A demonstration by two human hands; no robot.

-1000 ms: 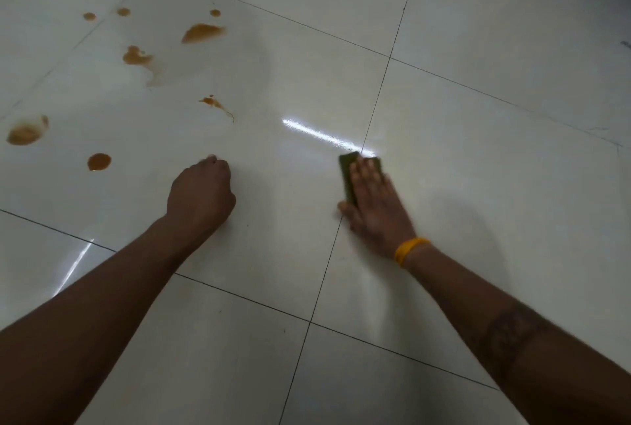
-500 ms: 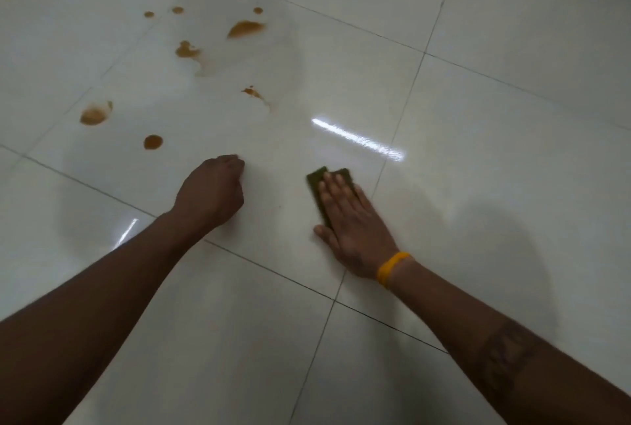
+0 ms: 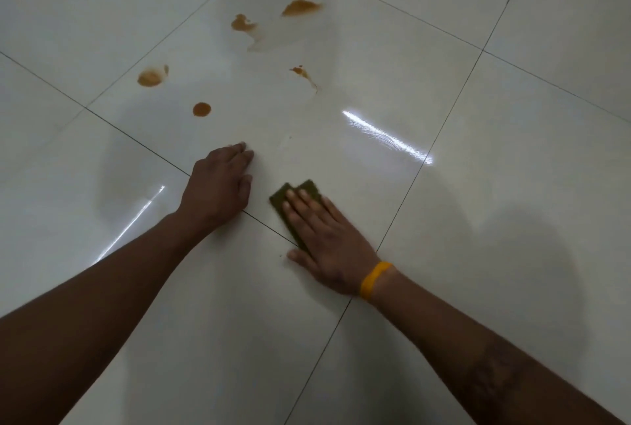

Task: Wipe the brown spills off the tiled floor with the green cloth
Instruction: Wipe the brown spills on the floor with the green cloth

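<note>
- The right hand [image 3: 327,236] lies flat on the green cloth [image 3: 296,206], fingers straight and pressing it to the tiled floor [image 3: 512,185]; as a grip it is an open palm, nothing curled round the cloth.
- The cloth is a small folded pad, mostly hidden under the fingers, with its far edge and left side showing. It sits across a grout line, near a tile corner.
- A yellow wristband [image 3: 375,279] circles the right wrist, just behind the grip.
- The left hand [image 3: 218,185] rests on the floor just left of the cloth, fingers bent under loosely, holding nothing; it looks like a prop for the body's weight.
- The brown spills all lie beyond both hands, on the tile ahead and to the left. The nearest is a round drop [image 3: 201,109], then a larger blot [image 3: 150,78] further left and a streaked spot [image 3: 302,73] straight ahead.
- Further out are two bigger patches [image 3: 300,8] [image 3: 243,23] and three small dots along the far edge.
- A pale wet film spreads round the far patches.
- Judged from this, little of the task is done: every visible spill is untouched, and the cloth is well apart from them.
- Nothing stands between cloth and spills; only the left hand sits near the path to the round drop.
</note>
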